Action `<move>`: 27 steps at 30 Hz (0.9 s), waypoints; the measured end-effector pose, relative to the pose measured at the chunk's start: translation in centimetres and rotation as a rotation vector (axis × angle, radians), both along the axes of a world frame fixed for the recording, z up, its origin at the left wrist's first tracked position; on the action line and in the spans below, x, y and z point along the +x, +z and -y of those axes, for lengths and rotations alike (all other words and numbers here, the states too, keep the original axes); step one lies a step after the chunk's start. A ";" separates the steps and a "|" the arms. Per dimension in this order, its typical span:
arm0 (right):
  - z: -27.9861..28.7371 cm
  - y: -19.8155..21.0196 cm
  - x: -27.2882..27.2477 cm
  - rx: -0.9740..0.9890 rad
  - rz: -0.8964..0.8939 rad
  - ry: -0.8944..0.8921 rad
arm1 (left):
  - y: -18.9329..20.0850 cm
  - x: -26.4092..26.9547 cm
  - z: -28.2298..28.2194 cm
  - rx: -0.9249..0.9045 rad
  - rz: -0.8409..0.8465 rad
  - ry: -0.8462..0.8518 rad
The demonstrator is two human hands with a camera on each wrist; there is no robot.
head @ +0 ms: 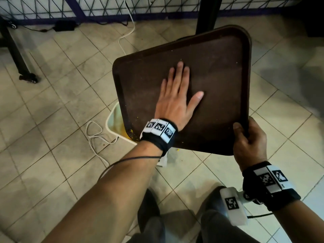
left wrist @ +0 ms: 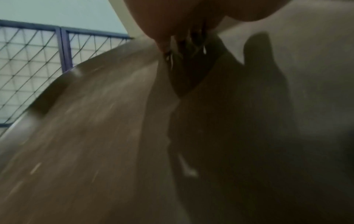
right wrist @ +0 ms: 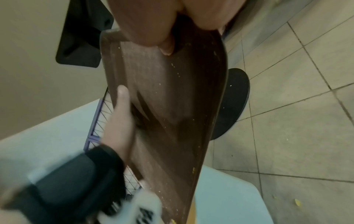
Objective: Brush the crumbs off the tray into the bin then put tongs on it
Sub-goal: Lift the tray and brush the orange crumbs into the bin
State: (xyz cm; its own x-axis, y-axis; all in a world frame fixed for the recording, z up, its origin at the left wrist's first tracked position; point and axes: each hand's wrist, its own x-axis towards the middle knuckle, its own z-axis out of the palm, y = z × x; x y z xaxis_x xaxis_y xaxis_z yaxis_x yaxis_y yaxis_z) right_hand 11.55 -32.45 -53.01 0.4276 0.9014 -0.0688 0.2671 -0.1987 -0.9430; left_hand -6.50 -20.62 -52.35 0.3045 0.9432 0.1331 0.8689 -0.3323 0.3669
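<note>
A dark brown tray [head: 219,81] is held tilted over a white bin [head: 114,123] on the tiled floor. My right hand [head: 249,139] grips the tray's near right corner, thumb on top. My left hand [head: 177,95] lies flat on the tray's face with fingers straight and spread. Yellow crumbs [head: 130,132] cling to the tray's low left corner above the bin. In the right wrist view the tray [right wrist: 172,106] is seen nearly edge-on, with the left hand [right wrist: 118,121] laid against it and small specks scattered on it. The left wrist view shows the tray [left wrist: 95,121] blurred. No tongs are in view.
White cables [head: 94,135] loop on the floor left of the bin. A black table leg [head: 208,14] and its round base [right wrist: 233,103] stand behind the tray. A wire fence [head: 87,7] runs along the back, and a castor frame [head: 28,78] stands far left.
</note>
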 end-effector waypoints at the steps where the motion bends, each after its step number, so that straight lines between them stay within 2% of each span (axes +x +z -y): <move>1: 0.0 -0.1 0.2 0.005 -0.013 -0.008 | -1.3 -0.7 0.9 -0.050 -0.002 0.028; 6: 0.1 -0.1 1.8 0.021 -0.072 -0.086 | -7.8 -7.8 5.5 -0.493 -0.034 0.325; 7: 0.2 -0.2 2.1 0.024 -0.079 -0.098 | -8.0 -8.9 5.8 -0.523 -0.035 0.368; 9: 0.1 -0.3 2.5 0.030 -0.095 -0.115 | -7.2 -9.5 5.2 -0.463 -0.007 0.387; 12: 0.0 0.1 2.4 0.043 -0.097 -0.117 | -4.1 -7.4 3.0 -0.237 0.004 0.268; 14: -0.1 0.4 2.4 0.044 -0.101 -0.113 | -2.8 -5.6 1.9 -0.156 -0.009 0.148; 17: -0.3 0.6 2.5 0.044 -0.111 -0.104 | -3.1 -4.6 2.5 -0.185 -0.082 0.031; 21: -0.7 0.8 2.2 0.064 -0.104 -0.117 | -4.7 -4.9 6.5 -0.246 -0.211 -0.124; 25: -1.2 0.6 1.2 0.070 -0.099 -0.108 | -5.1 -2.8 9.8 -0.202 -0.254 -0.337; 27: -1.4 0.7 0.6 0.072 -0.106 -0.095 | -5.3 -2.2 10.6 -0.181 -0.271 -0.371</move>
